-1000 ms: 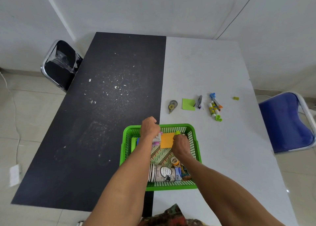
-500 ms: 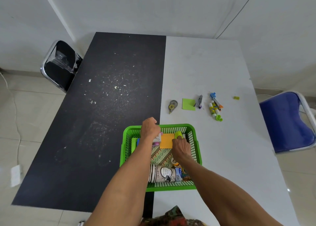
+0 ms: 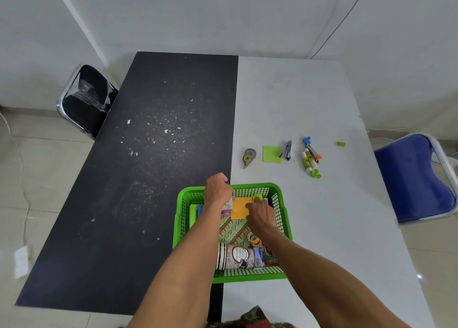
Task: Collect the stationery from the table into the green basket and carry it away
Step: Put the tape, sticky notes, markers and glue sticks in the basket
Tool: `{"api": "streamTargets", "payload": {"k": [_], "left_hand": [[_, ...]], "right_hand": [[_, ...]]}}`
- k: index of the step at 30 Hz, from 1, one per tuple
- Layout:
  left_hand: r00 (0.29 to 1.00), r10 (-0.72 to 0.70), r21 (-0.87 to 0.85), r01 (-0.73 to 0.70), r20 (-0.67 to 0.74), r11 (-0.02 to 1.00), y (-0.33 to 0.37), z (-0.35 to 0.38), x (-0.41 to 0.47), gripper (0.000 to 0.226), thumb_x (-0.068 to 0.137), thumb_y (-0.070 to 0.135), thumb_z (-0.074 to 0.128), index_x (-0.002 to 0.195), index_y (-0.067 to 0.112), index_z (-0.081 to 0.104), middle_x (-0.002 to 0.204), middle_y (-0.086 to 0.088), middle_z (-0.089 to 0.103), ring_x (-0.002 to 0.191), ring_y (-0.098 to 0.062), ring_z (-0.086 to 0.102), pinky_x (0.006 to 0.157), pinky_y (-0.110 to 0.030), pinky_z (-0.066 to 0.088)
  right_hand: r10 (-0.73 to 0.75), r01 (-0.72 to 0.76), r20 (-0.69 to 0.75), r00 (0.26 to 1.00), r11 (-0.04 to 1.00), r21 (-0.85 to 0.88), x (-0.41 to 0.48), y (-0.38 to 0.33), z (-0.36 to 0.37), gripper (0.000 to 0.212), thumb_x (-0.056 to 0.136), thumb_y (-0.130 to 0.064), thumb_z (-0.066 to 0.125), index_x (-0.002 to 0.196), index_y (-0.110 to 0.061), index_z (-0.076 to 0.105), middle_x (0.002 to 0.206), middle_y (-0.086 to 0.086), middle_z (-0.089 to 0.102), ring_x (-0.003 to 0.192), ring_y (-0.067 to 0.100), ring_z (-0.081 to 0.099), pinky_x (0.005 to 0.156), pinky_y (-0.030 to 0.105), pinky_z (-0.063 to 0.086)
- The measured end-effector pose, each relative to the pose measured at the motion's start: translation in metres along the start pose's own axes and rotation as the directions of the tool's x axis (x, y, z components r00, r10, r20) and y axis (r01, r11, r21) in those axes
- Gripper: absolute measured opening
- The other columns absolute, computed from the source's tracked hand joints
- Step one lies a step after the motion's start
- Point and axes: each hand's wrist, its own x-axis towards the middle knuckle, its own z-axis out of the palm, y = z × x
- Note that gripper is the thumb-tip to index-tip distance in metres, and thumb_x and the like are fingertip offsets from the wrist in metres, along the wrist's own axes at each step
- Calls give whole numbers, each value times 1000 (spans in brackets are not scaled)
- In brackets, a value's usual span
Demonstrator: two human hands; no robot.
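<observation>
My left hand [image 3: 216, 190] closes its fingers on a small white-and-pink item [image 3: 227, 205] just inside the green basket [image 3: 247, 275], at its far rim, to seat it; my right hand [image 3: 260, 213] curls onto the orange note pad [image 3: 238, 210], grip unclear; beyond that rim, correction tape [image 3: 249, 156], green note [image 3: 272, 154] and glue sticks [image 3: 307, 160] lie on open table [image 3: 309, 99].

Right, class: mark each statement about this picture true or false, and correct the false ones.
1. The left hand and right hand are both inside the green basket. True.
2. The green sticky note lies in the basket. False: it lies on the white tabletop, beyond the basket.
3. The paper cups lie on their side in the basket. True.
4. The blue chair stands left of the basket. False: it stands to the right, beside the white tabletop.
5. The left hand grips a small white item. True.
</observation>
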Motion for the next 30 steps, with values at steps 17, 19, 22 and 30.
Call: {"api": "streamTargets", "payload": {"k": [17, 19, 22, 30], "left_hand": [[987, 149, 93, -154, 57, 984, 65, 28, 64, 28, 93, 8, 49, 118, 12, 64, 122, -11, 61, 105, -30, 60, 84, -40, 54], [980, 183, 122, -192, 80, 974, 67, 35, 76, 30, 92, 8, 50, 119, 10, 64, 122, -13, 61, 106, -31, 60, 84, -40, 54], [977, 188, 143, -201, 97, 969, 66, 46, 94, 31, 91, 6, 49, 118, 9, 64, 120, -14, 61, 106, -32, 59, 82, -40, 53], [988, 118, 137, -131, 98, 982, 50, 62, 130, 25, 91, 7, 45, 103, 10, 66, 106, -11, 62, 89, -29, 60, 67, -37, 51]], "right_hand": [[358, -304, -82, 930, 875, 377, 106, 74, -78, 28, 89, -8, 52, 113, -8, 66, 117, 14, 63, 107, 31, 59, 83, 34, 48], [338, -298, -43, 940, 876, 379, 125, 79, -75, 25, 86, -4, 54, 107, -4, 67, 112, 17, 65, 103, 33, 61, 82, 35, 49], [311, -278, -35, 950, 892, 356, 154, 80, -65, 24, 88, -7, 56, 110, -4, 65, 114, 18, 63, 104, 34, 61, 83, 36, 50], [236, -228, -52, 971, 966, 119, 194, 81, -39, 21, 94, -20, 57, 112, -8, 59, 117, 10, 57, 110, 27, 55, 82, 35, 48]]}}
